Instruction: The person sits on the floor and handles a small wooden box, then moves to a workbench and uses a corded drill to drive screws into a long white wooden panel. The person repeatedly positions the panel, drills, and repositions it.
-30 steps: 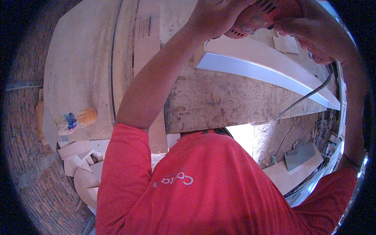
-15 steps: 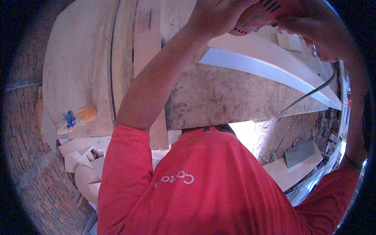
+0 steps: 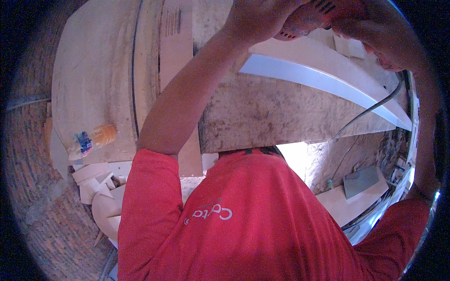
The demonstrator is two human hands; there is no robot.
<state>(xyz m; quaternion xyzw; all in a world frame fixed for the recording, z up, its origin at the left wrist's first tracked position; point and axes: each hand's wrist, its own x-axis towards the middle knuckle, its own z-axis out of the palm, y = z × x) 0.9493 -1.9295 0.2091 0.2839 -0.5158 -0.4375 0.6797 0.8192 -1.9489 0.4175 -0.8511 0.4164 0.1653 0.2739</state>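
Observation:
At the top of the head view, both my hands are wrapped round a red power tool [image 3: 304, 21] with dark vent slots; its working end is out of sight. My left hand [image 3: 262, 16] grips it from the left, fingers partly cut off by the frame edge. On its other side, my right hand [image 3: 375, 35] closes round the tool's body. Beneath the tool lies a long pale board [image 3: 323, 58] with a white strip [image 3: 309, 77] along its near edge. A dark cable [image 3: 370, 110] hangs down from near my right hand across the board's right end.
A stained wooden worktop [image 3: 281, 107] supports the board. To the left are a wide wooden panel [image 3: 98, 70] and a bottle of orange liquid [image 3: 104, 135] lying on it. Wood offcuts [image 3: 105, 196] pile below at left; a grey-green panel [image 3: 361, 182] lies at lower right. A brick surface [image 3: 42, 196] borders the left.
The tool and both hands sit slightly higher in the picture, still gripped the same way. The board's white strip appears shifted a little up and right.

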